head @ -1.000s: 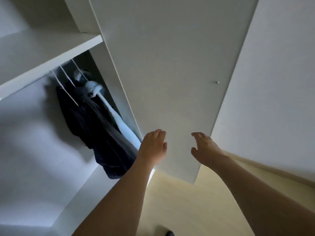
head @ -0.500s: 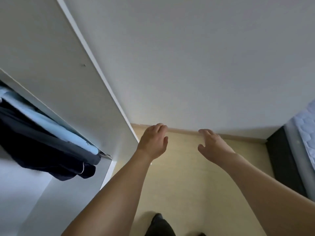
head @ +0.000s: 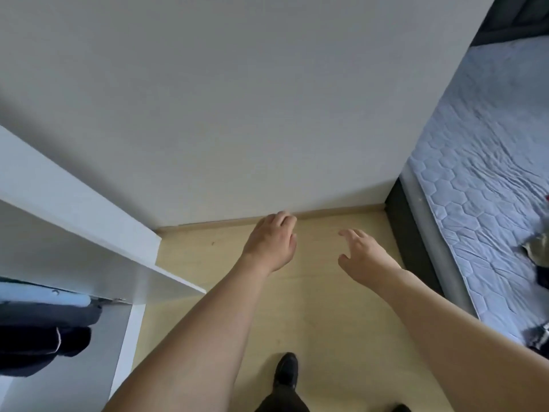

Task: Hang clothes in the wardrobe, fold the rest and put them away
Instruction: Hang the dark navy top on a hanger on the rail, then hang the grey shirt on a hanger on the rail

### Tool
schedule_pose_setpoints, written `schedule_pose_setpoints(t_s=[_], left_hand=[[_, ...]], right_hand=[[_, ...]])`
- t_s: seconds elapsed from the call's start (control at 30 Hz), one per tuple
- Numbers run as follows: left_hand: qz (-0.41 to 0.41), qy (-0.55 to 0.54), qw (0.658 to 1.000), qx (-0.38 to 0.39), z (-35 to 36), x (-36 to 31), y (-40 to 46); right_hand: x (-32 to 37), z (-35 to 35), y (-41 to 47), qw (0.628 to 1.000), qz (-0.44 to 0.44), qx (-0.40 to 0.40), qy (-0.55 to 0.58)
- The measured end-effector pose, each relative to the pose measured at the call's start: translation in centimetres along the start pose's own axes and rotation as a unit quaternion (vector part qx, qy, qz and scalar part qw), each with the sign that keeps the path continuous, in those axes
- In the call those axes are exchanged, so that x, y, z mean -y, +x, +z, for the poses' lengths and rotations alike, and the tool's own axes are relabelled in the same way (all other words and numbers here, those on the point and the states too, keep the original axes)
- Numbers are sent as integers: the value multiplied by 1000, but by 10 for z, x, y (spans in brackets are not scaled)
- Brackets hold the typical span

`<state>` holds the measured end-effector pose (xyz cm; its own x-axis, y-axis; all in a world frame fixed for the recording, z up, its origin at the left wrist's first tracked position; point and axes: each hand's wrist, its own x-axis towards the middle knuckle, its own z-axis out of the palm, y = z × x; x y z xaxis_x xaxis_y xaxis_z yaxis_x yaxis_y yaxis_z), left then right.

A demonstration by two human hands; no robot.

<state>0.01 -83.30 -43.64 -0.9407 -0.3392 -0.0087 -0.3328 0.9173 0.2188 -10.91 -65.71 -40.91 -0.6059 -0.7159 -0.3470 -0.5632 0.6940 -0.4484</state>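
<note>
Clothes (head: 44,331) are hanging at far left inside the wardrobe (head: 130,328): dark garments w/ a pale blue one on top, soft and draping, bunching near the white frame. Wardrobe door (head: 74,209) is standing open, a flat, smooth white panel w/ a sharp lower corner, jutting over the floor (head: 326,307).

Left hand (head: 271,243) is hanging in mid-air near the wall base, fingers loosely curled, gripping nothing. Right hand (head: 364,258) is just beside it, apart from it, fingers spreading and relaxed, also holding nothing. Both forearms are reaching fwd over pale wood-look flooring. A dark shoe (head: 285,371) is showing below, btwn the arms.

Wall (head: 267,99) ahead is plain, matte, off-white, meeting the floor at a thin wooden skirting strip.

At right, the bed (head: 481,179) is lying w/ a quilted pale blue cover, hexagon stitching, a bit wrinkled, on a dark frame. More clothes on the bed (head: 537,263) are peeking in at the frame's edge: an olive piece, sth dark, a red speck. Too cut off to tell what they are.

Risks, as I'm judging: the open door's corner is sitting close to the person's left side, so turning back w/ an armful could mean knocking it. Hanging garments are crowding one end, so adding another hanger blind could be pushing one off. Loose fabric carried low could be trailing under the foot.
</note>
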Motion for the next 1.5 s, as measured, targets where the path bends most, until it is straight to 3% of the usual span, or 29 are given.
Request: schedule_pose_setpoints(t_s=[0.2,0.4,0.63,0.9,1.1,1.27,1.5], left_hand=[[29,9,999,15,46,-135,54],[15,-4,999,40,90,-275,65],[-1,14,995,101,118,-359,98],[29,-1,993,111,151,-502,163],[-36,-40,993,102,187,-627,177],[-48,-63,989,129,215,-725,179],[-51,-80,979,179,263,-809,223]], right_hand=[[-150,-50,-24,999,24,-20,11],[-297,-98,-71,998,55,30,7],[-389,-133,-92,997,62,36,27],[-519,-173,-115,995,84,32,41],[-643,-213,-149,995,60,65,44],[-740,-257,-189,993,96,68,34],[-851,-287,-214,991,122,43,33]])
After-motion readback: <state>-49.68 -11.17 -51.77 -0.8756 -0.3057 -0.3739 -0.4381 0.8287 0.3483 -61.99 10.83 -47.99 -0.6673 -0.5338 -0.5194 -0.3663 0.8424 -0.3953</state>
